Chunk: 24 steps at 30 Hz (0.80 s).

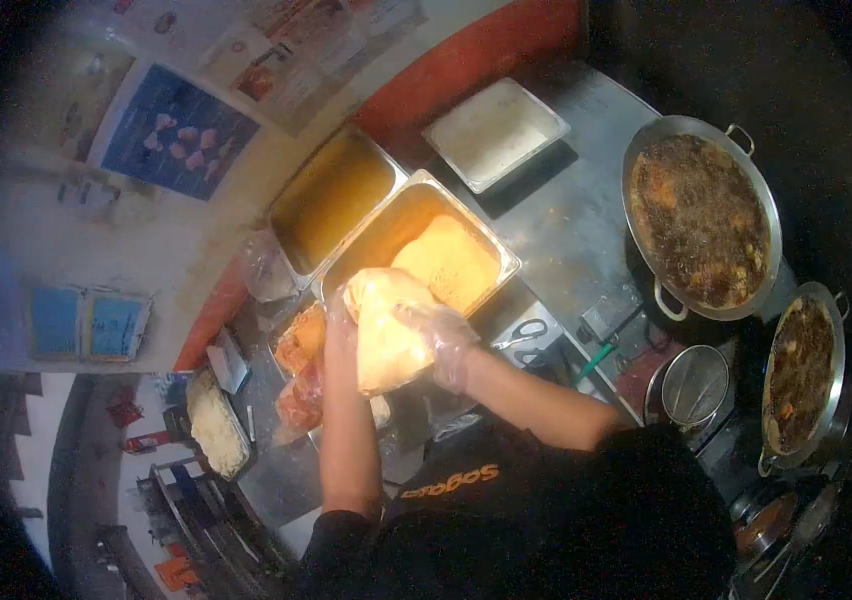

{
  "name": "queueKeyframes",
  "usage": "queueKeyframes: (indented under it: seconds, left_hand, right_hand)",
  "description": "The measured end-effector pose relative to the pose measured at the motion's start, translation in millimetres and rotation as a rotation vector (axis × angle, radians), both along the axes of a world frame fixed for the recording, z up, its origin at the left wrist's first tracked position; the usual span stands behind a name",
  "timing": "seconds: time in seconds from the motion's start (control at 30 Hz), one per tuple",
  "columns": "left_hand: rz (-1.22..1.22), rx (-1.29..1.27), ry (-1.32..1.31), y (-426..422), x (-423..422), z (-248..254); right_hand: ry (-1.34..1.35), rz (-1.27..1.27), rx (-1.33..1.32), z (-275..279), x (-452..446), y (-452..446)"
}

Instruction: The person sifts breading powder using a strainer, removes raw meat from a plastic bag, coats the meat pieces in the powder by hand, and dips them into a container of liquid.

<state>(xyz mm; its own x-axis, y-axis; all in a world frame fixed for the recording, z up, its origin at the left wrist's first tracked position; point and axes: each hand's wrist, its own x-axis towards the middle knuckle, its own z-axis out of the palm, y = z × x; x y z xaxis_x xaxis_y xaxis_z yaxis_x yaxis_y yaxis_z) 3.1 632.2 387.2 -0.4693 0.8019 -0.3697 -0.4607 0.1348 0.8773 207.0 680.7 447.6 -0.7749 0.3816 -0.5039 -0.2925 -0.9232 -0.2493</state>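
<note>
Between my two hands is a clear plastic bag (386, 350) with pale yellow contents, its exact kind unclear. My left hand (341, 325), in a clear plastic glove, grips the bag's left side. My right hand (443, 340), gloved the same way, presses on its right side with fingers curled over the plastic. Just beyond the bag stands a deep metal pan (499, 247) holding a mound of orange-yellow powder (451, 262). The bag is held over the pan's near edge and hides part of it. Orange-red food pieces (301, 395) lie beside my left forearm.
Another metal pan (401, 178) adjoins on the left; a shallow metal tray (496, 135) lies farther back. Two wide pans of dark bubbling oil (701, 220) (801, 375) stand right, near a strainer (696, 385). Scissors (524, 333) lie near my right wrist. A pale food tray (216, 425) is left.
</note>
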Motion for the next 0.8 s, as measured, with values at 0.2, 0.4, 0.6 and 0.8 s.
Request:
queueKeyframes:
  seconds: [0.2,0.4,0.6,0.8]
  left_hand:
    - [0.058,0.175,0.070,-9.0,11.6,-25.2]
    - [-0.164,-0.243,0.998,-6.7,55.8,-1.2]
    - [0.287,0.301,-0.746,20.6,50.8,-27.7]
    - [0.068,-0.253,-0.123,13.0,-15.1,-35.4]
  right_hand:
    - [-0.467,0.098,0.901,-2.9,12.6,10.3]
    - [-0.933,0.488,2.017,44.5,17.5,-5.8]
    - [-1.063,0.947,2.079,-16.2,-11.0,3.2]
    - [-0.982,1.006,1.959,5.9,-8.0,66.8]
